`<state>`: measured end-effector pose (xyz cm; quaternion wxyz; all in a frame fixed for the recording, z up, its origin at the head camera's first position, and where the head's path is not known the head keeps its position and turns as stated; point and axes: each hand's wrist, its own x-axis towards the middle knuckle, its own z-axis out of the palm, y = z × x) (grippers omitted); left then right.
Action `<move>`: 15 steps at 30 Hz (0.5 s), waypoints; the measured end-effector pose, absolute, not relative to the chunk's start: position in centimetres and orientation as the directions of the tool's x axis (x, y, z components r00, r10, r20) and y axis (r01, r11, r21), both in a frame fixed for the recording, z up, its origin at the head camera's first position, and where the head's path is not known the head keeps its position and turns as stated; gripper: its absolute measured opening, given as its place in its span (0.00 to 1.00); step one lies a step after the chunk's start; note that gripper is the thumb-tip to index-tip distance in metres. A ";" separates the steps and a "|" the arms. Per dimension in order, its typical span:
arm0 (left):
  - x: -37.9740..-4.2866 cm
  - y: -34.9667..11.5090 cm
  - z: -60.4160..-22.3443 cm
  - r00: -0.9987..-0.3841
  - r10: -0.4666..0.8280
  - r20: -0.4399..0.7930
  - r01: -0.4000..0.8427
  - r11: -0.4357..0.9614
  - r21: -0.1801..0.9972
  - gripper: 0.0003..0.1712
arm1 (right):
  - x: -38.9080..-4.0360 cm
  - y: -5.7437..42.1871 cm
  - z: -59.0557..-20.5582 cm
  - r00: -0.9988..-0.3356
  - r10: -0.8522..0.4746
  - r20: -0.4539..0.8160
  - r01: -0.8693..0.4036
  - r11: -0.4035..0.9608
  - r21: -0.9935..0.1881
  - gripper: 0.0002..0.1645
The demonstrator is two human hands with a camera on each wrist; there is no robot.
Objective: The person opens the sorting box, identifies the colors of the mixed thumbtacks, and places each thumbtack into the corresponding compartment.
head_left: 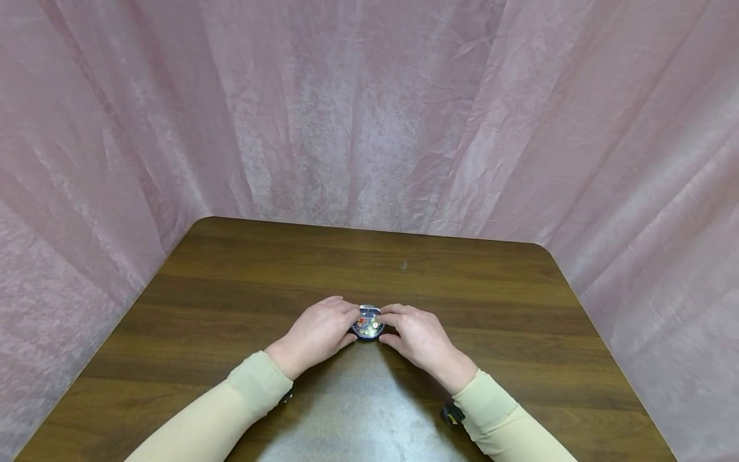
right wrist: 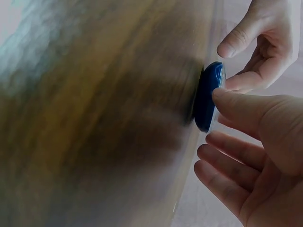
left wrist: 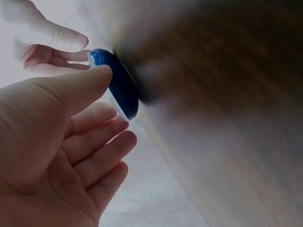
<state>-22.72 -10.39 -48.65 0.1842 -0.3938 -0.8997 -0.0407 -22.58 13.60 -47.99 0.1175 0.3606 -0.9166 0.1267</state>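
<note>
A small round case (head_left: 368, 327) with a blue base and a see-through lid lies flat on the wooden table. Small yellow, pale and red pieces show through its lid. From the left, my left hand (head_left: 324, 330) holds its edge, the thumb (left wrist: 97, 78) at the near side and the fingers towards the far side. My right hand (head_left: 421, 337) holds the opposite edge; its index finger reaches over the lid. Seen from the right wrist, the right thumb (right wrist: 225, 101) overlaps the blue side (right wrist: 206, 101), and the other fingers spread loosely beyond the case.
The brown wooden table (head_left: 242, 269) has rounded far corners. Pink curtains (head_left: 358, 115) hang behind it and on both sides. Dark wrist devices (head_left: 452, 415) sit by the light sleeve cuffs.
</note>
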 end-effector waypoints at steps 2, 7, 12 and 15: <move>-22.7 -10.3 -48.6 -0.622 0.697 0.356 0.726 0.684 -0.072 0.21 | -22.6 13.6 -48.1 -0.715 -0.632 0.300 -0.688 0.713 -0.137 0.21; -22.6 -10.2 -48.6 -0.621 0.710 0.333 0.731 0.678 -0.082 0.21 | -22.6 13.7 -48.3 -0.705 -0.642 0.301 -0.693 0.713 -0.105 0.21; -22.4 -10.3 -48.6 -0.614 0.723 0.318 0.742 0.665 -0.081 0.21 | -22.4 13.8 -48.1 -0.711 -0.647 0.276 -0.692 0.713 -0.111 0.23; -22.5 -10.6 -48.5 -0.609 0.720 0.334 0.753 0.657 -0.043 0.22 | -22.4 14.1 -47.7 -0.727 -0.633 0.266 -0.681 0.716 -0.153 0.27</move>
